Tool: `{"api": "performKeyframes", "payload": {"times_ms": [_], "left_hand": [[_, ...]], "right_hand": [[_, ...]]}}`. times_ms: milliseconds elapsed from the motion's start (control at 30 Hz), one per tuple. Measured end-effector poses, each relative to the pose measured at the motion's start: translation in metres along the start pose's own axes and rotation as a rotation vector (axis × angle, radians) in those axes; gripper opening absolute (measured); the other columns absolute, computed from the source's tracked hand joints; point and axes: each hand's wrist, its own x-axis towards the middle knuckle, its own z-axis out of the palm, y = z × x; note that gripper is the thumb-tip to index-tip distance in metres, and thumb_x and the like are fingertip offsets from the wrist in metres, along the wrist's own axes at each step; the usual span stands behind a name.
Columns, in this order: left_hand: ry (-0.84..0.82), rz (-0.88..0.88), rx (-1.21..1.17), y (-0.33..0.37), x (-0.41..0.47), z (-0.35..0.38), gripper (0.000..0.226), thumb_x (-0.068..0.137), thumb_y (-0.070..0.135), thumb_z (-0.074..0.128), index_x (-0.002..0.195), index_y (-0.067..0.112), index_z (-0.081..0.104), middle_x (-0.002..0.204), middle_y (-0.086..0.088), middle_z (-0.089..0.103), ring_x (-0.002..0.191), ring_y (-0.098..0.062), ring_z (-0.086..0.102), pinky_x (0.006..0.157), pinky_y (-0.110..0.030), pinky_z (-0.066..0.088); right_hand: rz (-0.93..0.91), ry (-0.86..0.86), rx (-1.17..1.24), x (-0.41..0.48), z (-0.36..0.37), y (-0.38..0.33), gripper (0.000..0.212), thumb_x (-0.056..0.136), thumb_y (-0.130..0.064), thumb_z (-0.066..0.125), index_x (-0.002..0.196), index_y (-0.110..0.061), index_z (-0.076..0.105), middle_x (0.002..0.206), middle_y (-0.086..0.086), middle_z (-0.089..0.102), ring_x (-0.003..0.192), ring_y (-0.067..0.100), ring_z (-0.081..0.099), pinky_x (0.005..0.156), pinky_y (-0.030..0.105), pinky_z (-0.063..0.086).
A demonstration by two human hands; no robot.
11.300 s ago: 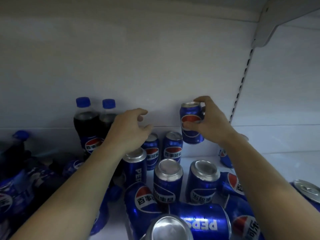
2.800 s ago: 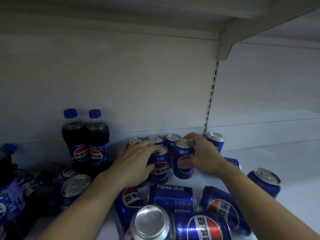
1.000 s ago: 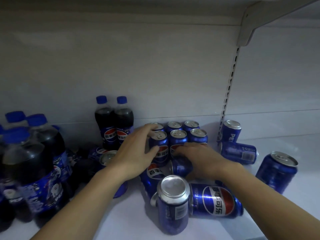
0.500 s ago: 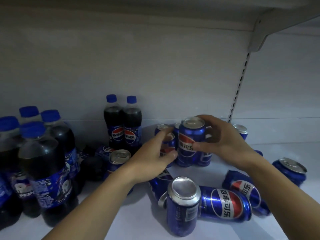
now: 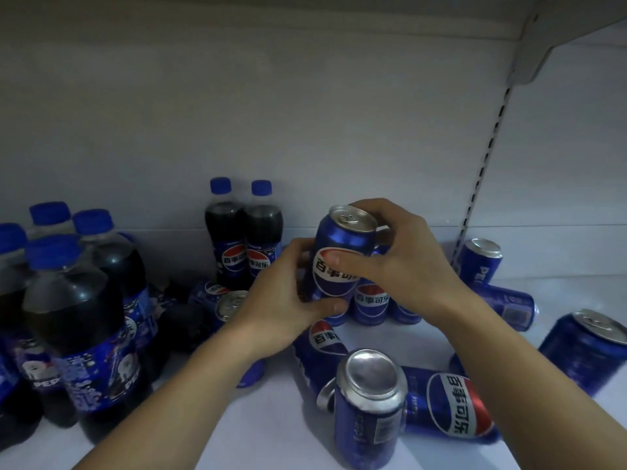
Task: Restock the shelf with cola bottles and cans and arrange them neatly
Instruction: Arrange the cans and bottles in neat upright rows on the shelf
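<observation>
On the white shelf (image 5: 271, 422), a smooth upright can (image 5: 368, 412) touches a toppled can (image 5: 456, 407) at its right. Farther in, the left hand (image 5: 285, 300) and right hand (image 5: 402, 257) curl their fingers round a tilted, glossy blue can (image 5: 339, 242), partly hiding the standing cans (image 5: 371, 301). Two dark plastic bottles (image 5: 244, 235) stand far left.

The white shelf (image 5: 271, 432) carries upright cola bottles (image 5: 242, 239) at left and blue cans (image 5: 368, 407), some toppled.

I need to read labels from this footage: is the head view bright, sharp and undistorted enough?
Head view: dim, bluish light, yet the logo on the raised blue aluminium cola can reads clearly; the big dark plastic cola bottles at the left edge look murky; the white slotted shelf upright slants, likely wide-angle distortion.
</observation>
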Motion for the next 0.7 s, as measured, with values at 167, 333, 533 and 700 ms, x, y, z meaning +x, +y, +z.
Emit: {"api": "performKeyframes", "payload": {"times_ms": [167,333,533,700], "left_hand": [[-0.095,0.122,0.352,0.011,-0.008,-0.016,0.076,0.087,0.027,0.076,0.147,0.048,0.035,0.135,0.033,0.050,0.124,0.010,0.049,0.107,-0.022,0.042],[-0.136,0.194,0.635,0.014,-0.009,-0.030,0.074,0.087,0.028,0.076,0.147,0.047,0.036,0.131,0.034,0.045,0.125,0.010,0.041,0.094,-0.003,0.030],[-0.541,0.295,0.985,0.015,-0.017,-0.012,0.071,0.083,0.030,0.074,0.144,0.044,0.041,0.140,0.018,0.053,0.127,-0.011,0.050,0.092,-0.026,0.041],[-0.585,0.343,1.040,0.015,-0.016,-0.006,0.077,0.079,0.033,0.075,0.144,0.048,0.036,0.143,0.023,0.044,0.127,-0.011,0.048,0.100,-0.036,0.038]], "right_hand": [[0.043,0.019,-0.097,-0.006,-0.007,0.013,0.061,0.064,-0.039,0.090,0.118,-0.036,0.061,0.103,-0.022,0.068,0.090,-0.005,0.064,0.071,0.010,0.051],[0.090,-0.027,-0.245,-0.011,-0.011,0.027,0.065,0.060,-0.040,0.092,0.118,-0.037,0.063,0.103,-0.021,0.067,0.091,-0.004,0.064,0.073,0.013,0.049],[0.158,-0.084,-0.265,-0.012,-0.011,0.038,0.067,0.061,-0.034,0.094,0.120,-0.035,0.063,0.104,-0.020,0.068,0.089,-0.006,0.064,0.065,0.007,0.049],[0.190,-0.126,-0.258,-0.012,-0.012,0.046,0.064,0.062,-0.030,0.094,0.118,-0.034,0.063,0.105,-0.018,0.067,0.091,-0.003,0.064,0.073,0.012,0.052]]}}
